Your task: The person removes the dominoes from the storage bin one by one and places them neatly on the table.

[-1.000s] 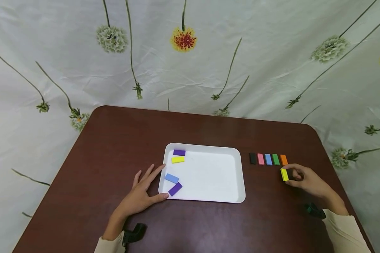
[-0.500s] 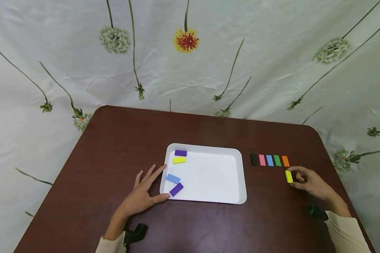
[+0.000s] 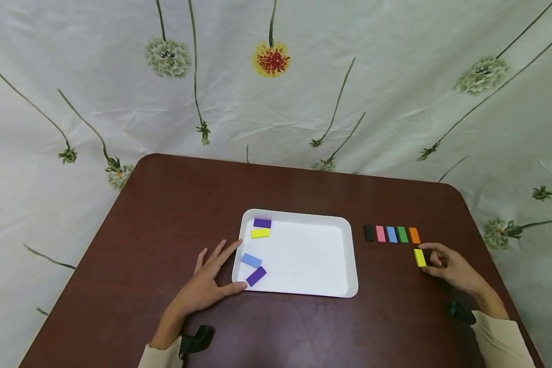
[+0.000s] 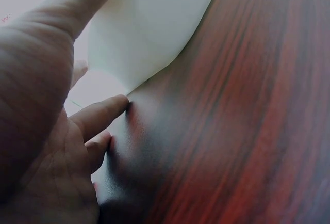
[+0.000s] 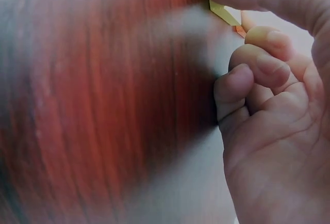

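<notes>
My right hand (image 3: 455,268) pinches a yellow block (image 3: 420,257) by its two ends between thumb and index finger, just in front of the orange block (image 3: 414,235). The right wrist view shows the yellow block (image 5: 221,11) at the thumb tip, with the other fingers curled into the palm. At the left, my left hand (image 3: 204,286) lies spread against the white tray (image 3: 313,255), thumb and index finger touching its left rim. Inside the tray's left part lie two purple blocks, one upper (image 3: 262,223) and one lower (image 3: 256,276), a second yellow block (image 3: 259,233) and a light blue block (image 3: 251,260).
Right of the tray, a row on the brown table (image 3: 188,194) holds a black block (image 3: 369,233), a pink block (image 3: 380,234), a blue block (image 3: 391,234), a green block (image 3: 402,234) and the orange one. A flowered cloth (image 3: 239,102) hangs behind the table.
The right hand has drawn the yellow block slightly right and away from the orange block. The left hand keeps its place on the tray; the head view has shifted a little.
</notes>
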Available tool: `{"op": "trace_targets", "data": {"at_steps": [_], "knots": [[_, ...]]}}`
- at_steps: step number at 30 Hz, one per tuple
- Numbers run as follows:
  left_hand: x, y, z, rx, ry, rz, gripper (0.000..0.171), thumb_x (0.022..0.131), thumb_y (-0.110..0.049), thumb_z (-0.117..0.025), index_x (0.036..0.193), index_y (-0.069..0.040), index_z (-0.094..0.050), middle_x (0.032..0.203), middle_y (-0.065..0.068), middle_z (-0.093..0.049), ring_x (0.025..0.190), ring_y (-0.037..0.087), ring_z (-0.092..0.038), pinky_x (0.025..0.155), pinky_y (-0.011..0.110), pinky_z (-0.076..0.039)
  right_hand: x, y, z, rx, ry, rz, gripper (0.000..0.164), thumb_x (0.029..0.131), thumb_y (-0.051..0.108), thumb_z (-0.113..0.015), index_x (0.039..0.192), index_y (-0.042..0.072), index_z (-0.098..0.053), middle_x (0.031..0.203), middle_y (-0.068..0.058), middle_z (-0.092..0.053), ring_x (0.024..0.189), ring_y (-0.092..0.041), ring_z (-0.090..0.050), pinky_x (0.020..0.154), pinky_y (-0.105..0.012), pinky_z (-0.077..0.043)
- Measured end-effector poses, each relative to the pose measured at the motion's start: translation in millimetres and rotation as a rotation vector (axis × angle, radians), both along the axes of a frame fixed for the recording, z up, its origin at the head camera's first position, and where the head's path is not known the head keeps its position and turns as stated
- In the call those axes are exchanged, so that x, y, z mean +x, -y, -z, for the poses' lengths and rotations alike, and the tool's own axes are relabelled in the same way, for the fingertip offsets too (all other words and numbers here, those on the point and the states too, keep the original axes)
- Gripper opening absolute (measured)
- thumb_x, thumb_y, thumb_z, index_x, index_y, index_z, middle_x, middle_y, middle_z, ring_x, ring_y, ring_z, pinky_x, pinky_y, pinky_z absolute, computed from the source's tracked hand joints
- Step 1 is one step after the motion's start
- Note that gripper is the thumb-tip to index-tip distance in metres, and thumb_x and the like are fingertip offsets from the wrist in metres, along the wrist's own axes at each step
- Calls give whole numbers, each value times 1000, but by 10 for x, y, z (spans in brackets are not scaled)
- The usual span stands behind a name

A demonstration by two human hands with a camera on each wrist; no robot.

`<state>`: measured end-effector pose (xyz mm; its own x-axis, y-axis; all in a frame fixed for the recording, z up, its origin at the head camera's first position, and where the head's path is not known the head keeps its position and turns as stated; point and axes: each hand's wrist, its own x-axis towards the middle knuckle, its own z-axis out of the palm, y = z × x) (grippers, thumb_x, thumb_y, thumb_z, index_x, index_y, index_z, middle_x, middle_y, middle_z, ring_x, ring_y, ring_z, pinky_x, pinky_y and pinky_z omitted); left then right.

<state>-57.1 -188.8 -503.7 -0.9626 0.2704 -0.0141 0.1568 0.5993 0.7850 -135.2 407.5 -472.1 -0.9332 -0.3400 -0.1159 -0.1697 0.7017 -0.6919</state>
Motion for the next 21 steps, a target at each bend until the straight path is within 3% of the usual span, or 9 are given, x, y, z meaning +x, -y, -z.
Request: {"op": "trace_targets", "data": {"at_steps": [10, 21], "knots": [[24, 20, -14, 8, -6, -1, 92, 84, -48, -77, 159, -36, -25, 162, 9, -35, 154, 41, -13, 114, 68, 6, -34, 7, 21, -5, -14, -39, 43, 89, -1, -72, 127, -5, -55, 74, -1, -37, 64, -10, -39, 60, -28, -31], [18, 5, -4, -7, -2, 2, 92, 83, -50, -77, 159, -37, -26, 161, 8, -36, 154, 39, -14, 115, 67, 5, 21, -29, 41, -6, 9, -13, 47, 89, 0, -72, 131, -6, -53, 74, -2, -35, 65, -12, -39, 62, -27, -29]]}}
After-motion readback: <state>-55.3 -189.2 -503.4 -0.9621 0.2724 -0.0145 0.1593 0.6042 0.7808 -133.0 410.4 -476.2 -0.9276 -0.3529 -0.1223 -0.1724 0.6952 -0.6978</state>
